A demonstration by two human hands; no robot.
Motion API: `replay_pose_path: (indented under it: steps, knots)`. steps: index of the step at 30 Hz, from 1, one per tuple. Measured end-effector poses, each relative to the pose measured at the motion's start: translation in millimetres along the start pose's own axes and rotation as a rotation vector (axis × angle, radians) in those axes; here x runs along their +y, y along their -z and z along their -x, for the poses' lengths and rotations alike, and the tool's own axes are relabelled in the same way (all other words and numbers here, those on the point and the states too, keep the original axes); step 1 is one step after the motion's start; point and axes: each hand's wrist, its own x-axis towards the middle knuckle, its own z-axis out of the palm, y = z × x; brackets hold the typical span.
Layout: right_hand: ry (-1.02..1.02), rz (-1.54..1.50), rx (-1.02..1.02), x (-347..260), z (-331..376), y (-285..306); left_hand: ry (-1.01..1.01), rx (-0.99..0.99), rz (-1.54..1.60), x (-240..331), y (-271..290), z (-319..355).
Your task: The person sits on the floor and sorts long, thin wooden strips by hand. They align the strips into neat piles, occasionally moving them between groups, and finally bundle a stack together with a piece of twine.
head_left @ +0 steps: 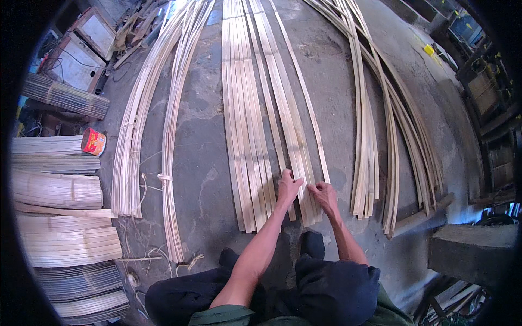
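Left hand rests on the near ends of the long pale flat bamboo strips laid side by side on the grey concrete floor, fingers curled down, pinching one strip edge. Right hand sits just beside it, fingers pressed together on the neighbouring strip end. Judging by layout, the middle group looks largely laid flat and aligned, near ends roughly even; the last few strips at its right edge seem still being set. Tied bundle of thin curved bamboo strips lies left, a second thinner tied one beside it, two loose curved groups right. Roughly six woven slat mats stacked far left. One red tin can.
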Motion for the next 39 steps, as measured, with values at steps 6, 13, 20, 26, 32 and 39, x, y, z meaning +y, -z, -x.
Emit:
replay_pose_path:
  steps: [6, 13, 20, 26, 32, 39]
  knots:
    - [0.1, -0.135, 0.137, 3.3, 13.0, -8.1, 0.067, -0.138, -0.278, 19.8, 6.6, 10.3]
    - [0.134, 0.152, 0.179, -8.5, 21.2, -14.0, 0.048, -0.172, -0.464, 19.2, 19.2, 6.4]
    - [0.314, 0.017, 0.348, 4.8, 23.0, -18.8, 0.046, -0.23, -0.475, 31.4, 21.0, 6.2]
    - [0.153, 0.146, 0.207, -13.4, 22.4, -19.5, -0.046, -0.162, -0.518, -3.2, 14.1, 2.0]
    - [0.152, 0.349, 0.19, -13.4, 22.5, -15.1, 0.018, -0.206, -0.556, 14.8, 16.1, 5.7]
    - [0.344, 0.396, 0.335, -12.9, 27.9, -15.5, -0.025, -0.093, -0.462, 17.2, 21.4, 14.7]
